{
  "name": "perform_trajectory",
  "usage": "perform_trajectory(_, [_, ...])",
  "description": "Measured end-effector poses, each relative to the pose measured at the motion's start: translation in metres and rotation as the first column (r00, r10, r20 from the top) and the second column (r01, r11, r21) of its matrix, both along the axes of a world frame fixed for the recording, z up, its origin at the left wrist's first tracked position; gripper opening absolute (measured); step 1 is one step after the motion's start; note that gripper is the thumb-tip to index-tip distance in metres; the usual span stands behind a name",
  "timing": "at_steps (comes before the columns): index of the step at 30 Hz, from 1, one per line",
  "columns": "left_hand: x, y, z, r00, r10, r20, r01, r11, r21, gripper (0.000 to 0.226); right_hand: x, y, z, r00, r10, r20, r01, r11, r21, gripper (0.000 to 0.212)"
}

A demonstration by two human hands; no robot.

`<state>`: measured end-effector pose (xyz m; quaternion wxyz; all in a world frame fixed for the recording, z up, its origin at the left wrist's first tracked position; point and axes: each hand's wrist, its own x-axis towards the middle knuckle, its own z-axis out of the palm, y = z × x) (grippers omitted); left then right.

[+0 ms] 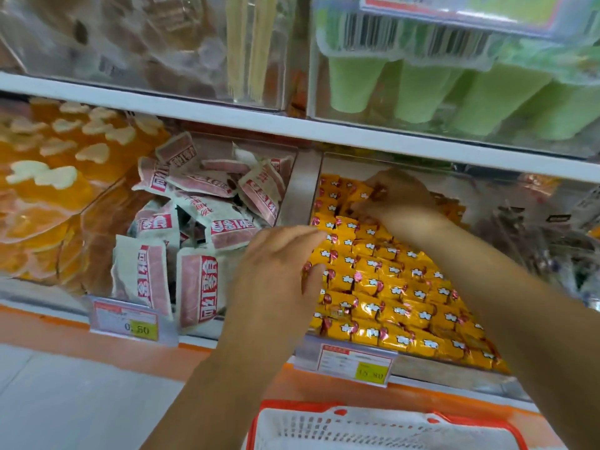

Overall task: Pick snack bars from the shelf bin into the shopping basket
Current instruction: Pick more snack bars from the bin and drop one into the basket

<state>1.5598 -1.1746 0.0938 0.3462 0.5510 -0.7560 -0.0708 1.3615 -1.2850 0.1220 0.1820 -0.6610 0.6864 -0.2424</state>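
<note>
- Snack bars [389, 287]: yellow-orange wrappers, white motif, red twisted ends; packed in tight rows, filling the bin front to back.
- Shelf bin [448, 368]: clear-walled, open-topped, on the lower shelf.
- Shopping basket [324, 405]: white mesh walls, orange-red rim; below the bin, cut off by the lower frame edge.

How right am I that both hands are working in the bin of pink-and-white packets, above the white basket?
Not quite. The head view shows the left hand and right hand in the bin of yellow snack bars, above the white basket.
</note>
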Motion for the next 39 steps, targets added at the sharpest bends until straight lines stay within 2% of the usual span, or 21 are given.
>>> perform_trajectory(4, [0.001,-0.002,0.000,1.000,0.011,0.012,-0.010,0.999,-0.030,0.035,0.003,-0.011,-0.005,0.960,0.147,-0.240,-0.128,0.988,0.091,0.036])
perform_trajectory(6, [0.002,-0.003,-0.002,1.000,0.004,0.013,-0.004,0.999,-0.039,0.035,0.006,-0.014,-0.004,0.925,0.217,-0.311,-0.184,0.974,0.132,0.034])
perform_trajectory(8, [0.002,-0.004,-0.002,1.000,0.010,0.021,-0.009,0.999,-0.041,0.035,0.003,-0.013,0.001,0.925,0.238,-0.295,-0.208,0.969,0.131,0.031])
perform_trajectory(11, [0.000,-0.003,0.000,0.999,0.029,0.036,-0.027,0.998,-0.058,0.034,-0.016,-0.009,0.010,0.982,0.149,-0.117,-0.149,0.989,0.012,0.022])
perform_trajectory(13, [-0.001,-0.003,-0.001,0.999,0.031,0.042,-0.028,0.997,-0.069,0.034,-0.030,-0.010,0.009,0.976,0.121,-0.179,-0.123,0.992,0.001,0.015])
perform_trajectory(16, [-0.001,-0.003,-0.001,0.999,0.025,0.043,-0.022,0.997,-0.068,0.035,-0.036,-0.011,-0.002,0.923,0.165,-0.347,-0.128,0.984,0.128,0.024])
perform_trajectory(18, [-0.001,-0.002,-0.002,0.998,0.031,0.055,-0.027,0.998,-0.064,0.036,-0.031,-0.011,-0.005,0.918,0.163,-0.361,-0.119,0.983,0.141,0.029])
perform_trajectory(21, [-0.003,0.000,-0.002,0.999,0.016,0.038,-0.015,0.999,-0.035,0.039,-0.025,-0.007,-0.001,0.920,0.130,-0.369,-0.118,0.991,0.054,0.021])
perform_trajectory(24, [-0.005,0.006,0.000,1.000,0.004,-0.018,-0.004,1.000,-0.008,0.037,-0.022,0.014,0.007,0.971,0.039,-0.236,-0.080,0.983,-0.167,0.014])
perform_trajectory(26, [-0.006,0.012,0.004,0.998,0.009,-0.067,-0.009,1.000,0.005,0.032,-0.022,0.043,0.012,0.991,0.021,-0.134,-0.067,0.936,-0.345,0.011])
perform_trajectory(28, [-0.010,0.019,0.009,0.993,0.013,-0.116,-0.013,1.000,-0.004,0.033,-0.025,0.081,0.014,1.000,0.012,0.028,0.002,0.890,-0.455,0.009])
perform_trajectory(30, [-0.017,0.032,0.018,0.984,-0.016,-0.180,0.025,0.999,0.045,0.036,-0.026,0.123,0.014,0.969,-0.001,0.245,0.117,0.882,-0.457,0.010])
perform_trajectory(32, [-0.028,0.050,0.024,0.945,-0.071,-0.318,0.150,0.961,0.231,0.039,-0.026,0.162,0.014,0.890,0.001,0.456,0.199,0.899,-0.391,0.017])
perform_trajectory(33, [-0.032,0.058,0.026,0.905,-0.085,-0.417,0.239,0.912,0.332,0.042,-0.027,0.180,0.013,0.849,-0.007,0.528,0.222,0.912,-0.344,0.017])
perform_trajectory(35, [-0.041,0.072,0.030,0.800,-0.060,-0.597,0.378,0.823,0.424,0.038,-0.029,0.212,0.013,0.792,-0.016,0.610,0.231,0.933,-0.276,0.014])
perform_trajectory(37, [-0.046,0.081,0.036,0.718,-0.007,-0.696,0.432,0.788,0.438,0.031,-0.034,0.240,0.016,0.701,-0.003,0.713,0.247,0.939,-0.238,0.012])
perform_trajectory(39, [-0.048,0.088,0.041,0.631,0.073,-0.772,0.476,0.750,0.460,0.034,-0.037,0.263,0.020,0.616,-0.020,0.787,0.262,0.948,-0.181,0.005])
